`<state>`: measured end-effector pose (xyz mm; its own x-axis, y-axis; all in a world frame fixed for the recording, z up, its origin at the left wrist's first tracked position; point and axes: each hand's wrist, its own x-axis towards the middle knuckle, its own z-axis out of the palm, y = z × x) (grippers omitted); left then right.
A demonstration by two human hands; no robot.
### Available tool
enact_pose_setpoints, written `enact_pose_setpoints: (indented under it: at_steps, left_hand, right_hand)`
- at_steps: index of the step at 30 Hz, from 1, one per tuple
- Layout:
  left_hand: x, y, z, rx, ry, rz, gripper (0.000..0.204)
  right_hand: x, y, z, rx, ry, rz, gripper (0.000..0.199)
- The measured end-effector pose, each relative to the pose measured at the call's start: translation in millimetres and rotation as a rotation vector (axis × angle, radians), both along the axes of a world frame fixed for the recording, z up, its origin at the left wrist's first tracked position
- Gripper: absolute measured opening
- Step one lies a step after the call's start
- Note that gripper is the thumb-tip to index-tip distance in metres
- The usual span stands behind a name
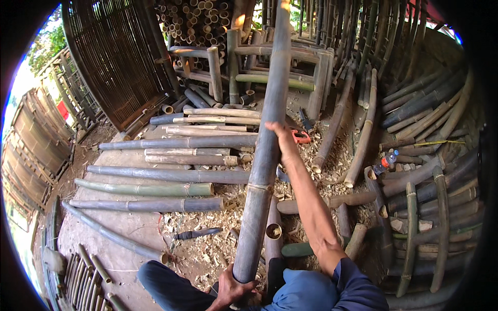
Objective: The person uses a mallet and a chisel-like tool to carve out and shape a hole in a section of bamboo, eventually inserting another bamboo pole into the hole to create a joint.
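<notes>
Head view shows me a long dark bamboo pole (265, 145) standing nearly upright, running from my lap up past the top of the picture. My left hand (232, 288) is wrapped around its lower end, fingers closed on the cut base just above my knee. My right hand (279, 136) sits well above that grip, arm stretched out, fingers curled onto the pole's right side; I cannot tell how far they close around it. Left of the lower grip, a row of cut poles (155, 173) lies side by side on the ground, ends pointing toward the pole. Wood chips (207, 249) litter the ground beside the left hand. Just beyond the upper grip lies an orange-handled tool (301, 136), and well to the right a plastic bottle (386, 161) rests among stacked bamboo.
</notes>
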<state>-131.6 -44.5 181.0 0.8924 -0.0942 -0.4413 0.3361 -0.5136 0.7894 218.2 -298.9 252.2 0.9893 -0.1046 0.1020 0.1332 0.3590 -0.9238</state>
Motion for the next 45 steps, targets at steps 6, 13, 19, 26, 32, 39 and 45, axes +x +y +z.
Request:
enact_pose_setpoints:
  at_steps: [6,13,19,26,32,39,45]
  left_hand:
    - [-9,5,-14,-0.002,0.082,0.101,0.074]
    - [33,39,-108,0.209,-0.222,0.263,0.088]
    - [157,113,-140,0.635,-0.284,0.304,0.080]
    - [175,157,-169,0.648,-0.354,0.269,0.067]
    - [161,147,-162,0.658,-0.474,0.331,0.078]
    - [125,-6,-125,0.274,-0.613,-0.053,0.064]
    - [113,-95,-101,-0.099,-0.205,-0.300,0.059]
  right_hand:
    - [20,27,-83,0.019,0.213,0.063,0.064]
    - [-4,25,-82,-0.460,0.217,0.387,0.080]
    - [-75,-61,-128,-1.247,0.361,0.376,0.051]
    - [-187,-150,-225,-1.641,0.661,0.309,0.032]
    - [-143,-154,-234,-1.668,0.271,0.004,0.032]
    - [-16,-149,-289,-1.995,0.171,0.076,0.040]
    - [1,-197,-307,-2.242,0.158,0.206,0.032]
